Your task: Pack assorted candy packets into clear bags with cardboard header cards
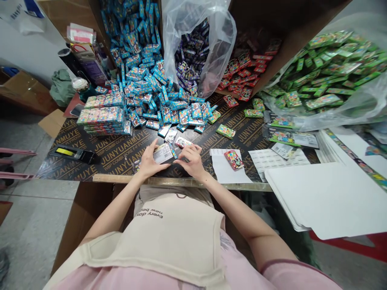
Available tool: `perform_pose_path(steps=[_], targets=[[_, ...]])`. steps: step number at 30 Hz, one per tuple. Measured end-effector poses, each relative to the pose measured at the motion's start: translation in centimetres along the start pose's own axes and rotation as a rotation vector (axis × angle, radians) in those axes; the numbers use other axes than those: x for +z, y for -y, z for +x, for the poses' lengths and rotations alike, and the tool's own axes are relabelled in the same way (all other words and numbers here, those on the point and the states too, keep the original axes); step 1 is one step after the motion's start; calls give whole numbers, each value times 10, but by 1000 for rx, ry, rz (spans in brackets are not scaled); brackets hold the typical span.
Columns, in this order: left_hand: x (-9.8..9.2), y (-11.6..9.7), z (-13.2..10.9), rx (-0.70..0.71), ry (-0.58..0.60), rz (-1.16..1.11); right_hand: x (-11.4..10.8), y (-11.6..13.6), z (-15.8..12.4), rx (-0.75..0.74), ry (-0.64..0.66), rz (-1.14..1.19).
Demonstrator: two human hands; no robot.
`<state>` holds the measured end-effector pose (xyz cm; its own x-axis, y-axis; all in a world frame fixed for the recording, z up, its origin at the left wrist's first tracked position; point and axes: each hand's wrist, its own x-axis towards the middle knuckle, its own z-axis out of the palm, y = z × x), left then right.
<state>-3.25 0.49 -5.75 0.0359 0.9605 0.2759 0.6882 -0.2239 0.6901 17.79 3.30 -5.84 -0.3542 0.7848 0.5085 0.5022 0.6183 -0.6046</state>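
**Two hands hold a labelled foil packet over a black plywood worktop.**

The left hand, fingers curled, grips the labelled foil packet from its left end; the right hand, half closed, presses its fingertips to the right edge. The packet's long axis runs 8 to 2 o'clock, nearer the left hand. A loose packet lies at 12 o'clock; a heap of blue packets rises at 11 o'clock.

Plywood surface: loose packets heaped along back edge; stacked packets front of them, left; paper sheets right; one packet near front edge.
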Motion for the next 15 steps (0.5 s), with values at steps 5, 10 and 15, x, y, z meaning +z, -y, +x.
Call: perform_pose_path(steps=[5, 10, 15], targets=[[1, 0, 0, 15, -4, -1, -1, -2, 3, -17, 2, 25], [2, -3, -2, 110, -34, 47, -1, 1, 0, -26, -10, 28], [1, -4, -5, 110, -13, 64, -3, 10, -6, 38, 69, 25]])
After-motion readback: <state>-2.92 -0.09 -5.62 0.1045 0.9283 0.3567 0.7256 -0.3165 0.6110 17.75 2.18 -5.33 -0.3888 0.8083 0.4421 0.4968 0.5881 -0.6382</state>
